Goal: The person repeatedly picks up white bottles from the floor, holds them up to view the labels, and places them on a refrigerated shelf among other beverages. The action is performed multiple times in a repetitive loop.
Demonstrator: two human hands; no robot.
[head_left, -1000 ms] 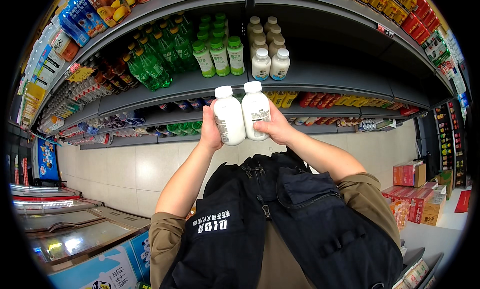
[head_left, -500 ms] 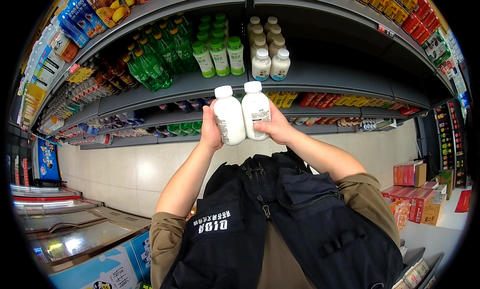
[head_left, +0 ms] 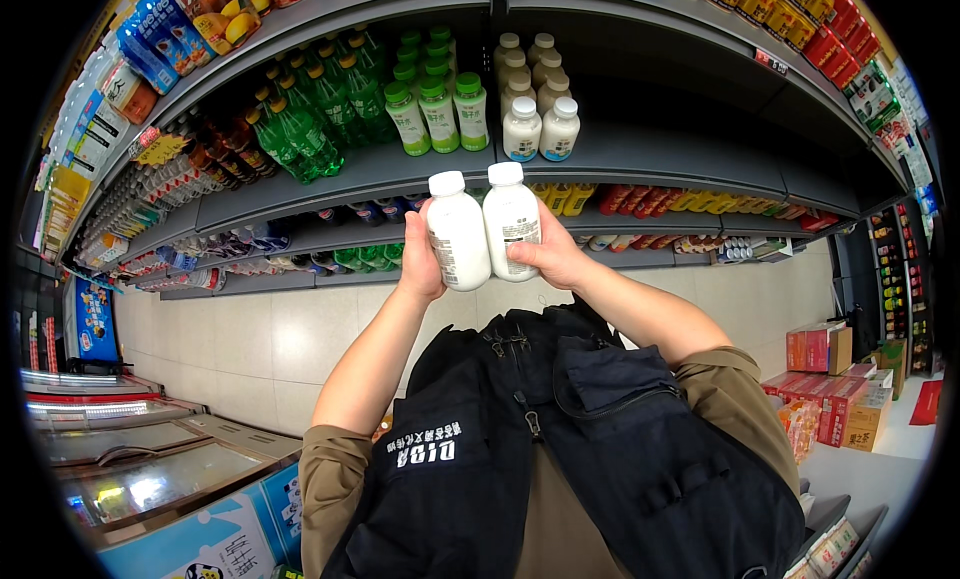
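Two white plastic drink bottles with white caps are held upright side by side in front of the shelf. My left hand (head_left: pixel 421 263) is closed round the outer side of the left bottle (head_left: pixel 459 234). The right bottle (head_left: pixel 512 222) is in my right hand (head_left: pixel 553 254), whose thumb lies across the label. Small dark print shows on both bottles. Beyond them, on the shelf, two similar white bottles (head_left: pixel 540 131) stand at the front of two short rows, with cream-coloured bottles behind.
Green-capped bottles (head_left: pixel 438 116) and green soda bottles (head_left: pixel 300 129) stand left on the same dark shelf (head_left: pixel 680 159). Lower shelves carry more drinks. A glass-topped freezer (head_left: pixel 150 474) is at the lower left; stacked cartons (head_left: pixel 830 404) are on the right. Pale floor tiles (head_left: pixel 250 339) lie below.
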